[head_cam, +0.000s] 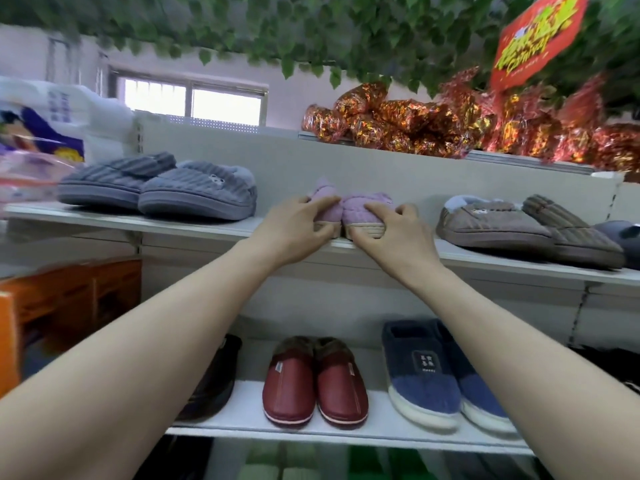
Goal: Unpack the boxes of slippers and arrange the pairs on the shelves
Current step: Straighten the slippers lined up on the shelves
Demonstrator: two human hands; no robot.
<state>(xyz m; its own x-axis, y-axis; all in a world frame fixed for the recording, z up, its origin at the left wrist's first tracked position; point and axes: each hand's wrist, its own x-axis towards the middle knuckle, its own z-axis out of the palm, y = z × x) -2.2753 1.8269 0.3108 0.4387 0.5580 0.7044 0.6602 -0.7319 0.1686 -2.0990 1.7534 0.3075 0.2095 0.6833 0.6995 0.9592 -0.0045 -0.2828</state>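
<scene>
On shelving [194,226] under ivy [311,29], left hand [294,230] and right hand [394,237] grip lilac slippers [363,201].

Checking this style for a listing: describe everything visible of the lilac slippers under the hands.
The lilac slippers are a pair with soft quilted uppers and pale beige sole edges. They sit side by side, touching, at the front edge of the white shelf, between a grey pair and a brown pair. The left hand grips one, the right hand the other.
</scene>
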